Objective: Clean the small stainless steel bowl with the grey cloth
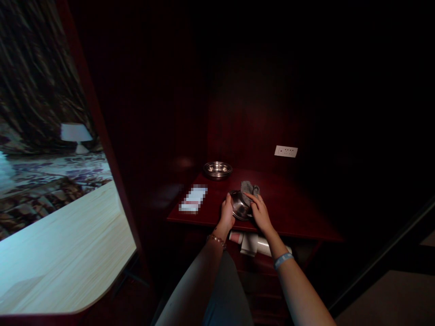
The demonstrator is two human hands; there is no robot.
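My left hand (228,211) grips the left rim of a shiny metal bowl (239,206), which is tilted over the front part of a dark red shelf (285,217). My right hand (259,210) presses a grey cloth (247,187) against the bowl's upper right side, its index finger stretched along the cloth. Part of the cloth bunches up behind the fingers. Farther back on the left, a stack of metal bowls (218,170) rests on the shelf. The bowl's right edge is partly covered by my right hand.
A blurred-out flat item (193,198) lies left on the shelf. Below it are a pink cup (235,237) and white items (249,244). A socket plate (286,151) is on the back wall. Left, past a dark panel, stand a light wooden table (74,253) and a lamp (76,132).
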